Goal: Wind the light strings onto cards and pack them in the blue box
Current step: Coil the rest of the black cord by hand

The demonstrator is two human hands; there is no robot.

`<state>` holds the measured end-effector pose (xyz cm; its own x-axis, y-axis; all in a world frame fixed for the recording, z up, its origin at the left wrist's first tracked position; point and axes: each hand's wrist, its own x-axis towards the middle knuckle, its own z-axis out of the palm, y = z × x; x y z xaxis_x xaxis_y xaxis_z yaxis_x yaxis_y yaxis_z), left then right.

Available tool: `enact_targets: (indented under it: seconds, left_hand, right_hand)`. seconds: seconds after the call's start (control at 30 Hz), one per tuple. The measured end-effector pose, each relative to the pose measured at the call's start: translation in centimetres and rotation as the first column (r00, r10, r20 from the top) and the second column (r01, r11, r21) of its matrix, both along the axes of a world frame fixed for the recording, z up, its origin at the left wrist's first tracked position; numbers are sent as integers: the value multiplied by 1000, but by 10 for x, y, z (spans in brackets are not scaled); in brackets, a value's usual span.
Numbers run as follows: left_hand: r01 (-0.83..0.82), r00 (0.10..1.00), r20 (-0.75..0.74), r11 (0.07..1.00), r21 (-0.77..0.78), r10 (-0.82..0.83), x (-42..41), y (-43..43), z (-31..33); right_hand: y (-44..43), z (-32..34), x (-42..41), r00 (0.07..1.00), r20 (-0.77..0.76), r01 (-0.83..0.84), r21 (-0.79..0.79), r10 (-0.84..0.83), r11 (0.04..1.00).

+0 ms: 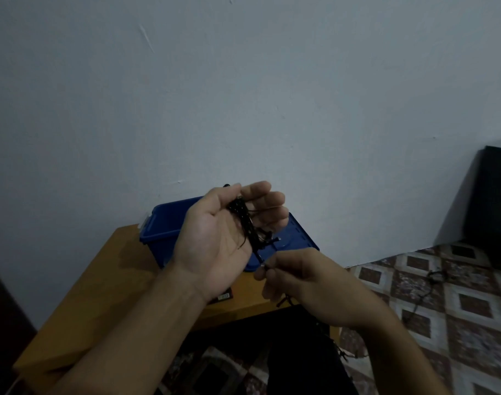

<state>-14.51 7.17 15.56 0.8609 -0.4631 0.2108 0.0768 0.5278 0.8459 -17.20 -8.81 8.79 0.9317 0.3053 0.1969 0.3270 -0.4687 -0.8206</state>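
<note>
1. Your left hand (215,238) is turned palm up and half cupped; the thumb and the curled fingers hold a black bundle of string (245,220) that lies along the palm.
2. Your right hand (294,280) is closed in a fine pinch: thumb and forefinger hold the lower tail of the string, just beside the heel of the left palm. The other fingers are curled under, and I cannot tell if they hold more of it.
3. Both hands and the string are in the air, in front of the blue box (160,223) that stands on the table (109,280). What looks like its lid (300,235) lies flat at its right.
4. I judge the step to be gathering the string into a neat hank. No card shows in either hand, so winding onto a card seems not yet begun.
5. To do it well, pull the tail with light tension only, so the loops in the palm do not slip out or knot. Lay each turn beside the last one, not across it, and press the bundle with the thumb while the right hand moves.
6. The bundle is long and thin. Its long axis goes from the left fingertips, far from you, down toward the right hand, near to you, slanting a little to the right. The free tail points into the right hand's pinch.
</note>
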Motion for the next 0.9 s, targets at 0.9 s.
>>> enact_targets:
  seconds: [0.9]
  left_hand:
    - [-252, 966, 73, 964, 85, 246, 16, 12, -8]
  right_hand:
    - [-13, 17, -16, 994, 17, -109, 178, 107, 978]
